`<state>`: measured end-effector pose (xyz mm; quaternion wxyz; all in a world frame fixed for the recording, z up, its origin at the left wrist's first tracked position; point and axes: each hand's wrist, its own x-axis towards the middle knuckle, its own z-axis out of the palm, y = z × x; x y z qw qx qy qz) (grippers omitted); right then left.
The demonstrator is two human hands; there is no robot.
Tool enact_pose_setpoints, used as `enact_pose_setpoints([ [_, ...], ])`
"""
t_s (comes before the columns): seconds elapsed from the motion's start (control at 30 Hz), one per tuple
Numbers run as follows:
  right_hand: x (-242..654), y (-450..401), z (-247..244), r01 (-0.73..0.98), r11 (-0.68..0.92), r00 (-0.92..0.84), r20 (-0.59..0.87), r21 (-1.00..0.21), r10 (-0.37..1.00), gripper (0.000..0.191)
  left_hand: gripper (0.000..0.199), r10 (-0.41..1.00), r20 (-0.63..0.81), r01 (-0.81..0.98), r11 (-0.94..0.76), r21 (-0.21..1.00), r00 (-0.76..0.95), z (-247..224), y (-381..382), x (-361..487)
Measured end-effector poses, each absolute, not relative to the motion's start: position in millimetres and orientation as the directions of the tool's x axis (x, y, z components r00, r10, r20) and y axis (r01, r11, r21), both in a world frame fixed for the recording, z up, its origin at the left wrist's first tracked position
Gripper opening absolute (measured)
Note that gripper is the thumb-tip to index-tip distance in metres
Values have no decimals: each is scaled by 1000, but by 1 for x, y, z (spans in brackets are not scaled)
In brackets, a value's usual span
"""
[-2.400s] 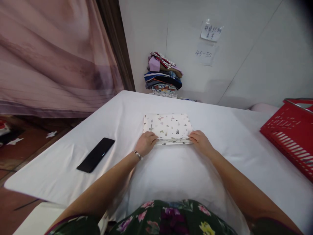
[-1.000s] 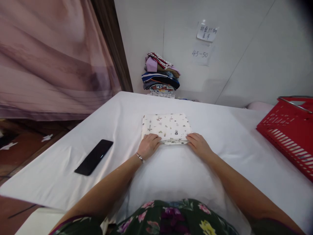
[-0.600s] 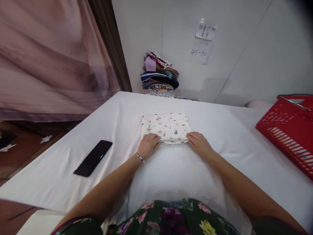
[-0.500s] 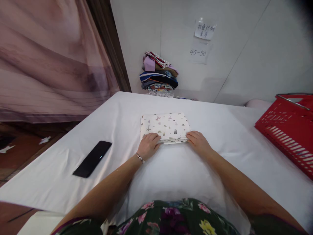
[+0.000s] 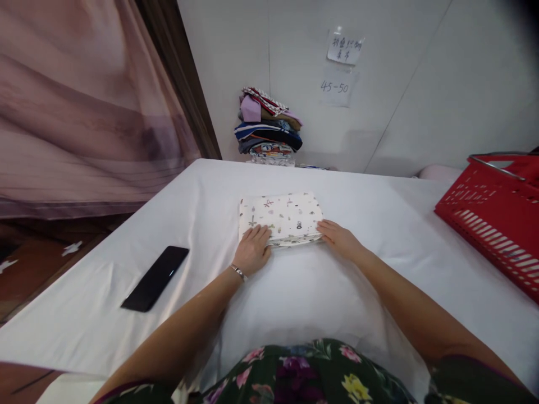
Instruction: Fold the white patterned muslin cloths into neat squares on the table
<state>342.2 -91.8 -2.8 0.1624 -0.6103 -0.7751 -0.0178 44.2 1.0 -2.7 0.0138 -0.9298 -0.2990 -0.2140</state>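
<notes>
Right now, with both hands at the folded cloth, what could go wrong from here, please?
The near edges of the folded cloth do not line up fully, so its layers might slip if the left hand or right hand drags unevenly. The black phone lies beside the left forearm, which could perhaps nudge it.

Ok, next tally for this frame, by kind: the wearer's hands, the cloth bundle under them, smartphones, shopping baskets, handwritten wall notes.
Bare hands: 2 (left hand, right hand)
Folded printed cloth bundle: 1
Black smartphone: 1
Red shopping basket: 1
Handwritten wall notes: 2 (upper note, lower note)
Total: 7
</notes>
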Motion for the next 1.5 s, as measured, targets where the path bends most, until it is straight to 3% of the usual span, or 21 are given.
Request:
enact_pose_setpoints([
  [0.23, 340, -80, -4, 966, 234, -147, 509, -110, 848, 32, 34, 547, 452, 577, -813, 84, 705, 3, 6, 46],
  [0.37, 339, -90, -16, 955, 294, -247, 442, -38, 862, 31, 32, 492, 409, 526, -850, 34, 768, -6, 1, 43],
  [0.67, 337, -99, -17, 962, 273, -237, 406, -30, 883, 32, 35, 495, 396, 539, -842, -1, 773, -12, 0, 42],
  [0.93, 335, -99, -14, 964, 256, -213, 379, -67, 901, 34, 40, 506, 399, 530, -846, 57, 765, 2, -12, 52],
  [1.17, 312, -100, 7, 963, 259, -221, 331, -74, 917, 43, 26, 501, 402, 506, -856, 101, 767, 7, -13, 83],
  [1.5, 313, -88, -13, 958, 277, -224, 416, -71, 881, 31, 21, 496, 389, 530, -847, 23, 776, 5, -9, 87],
])
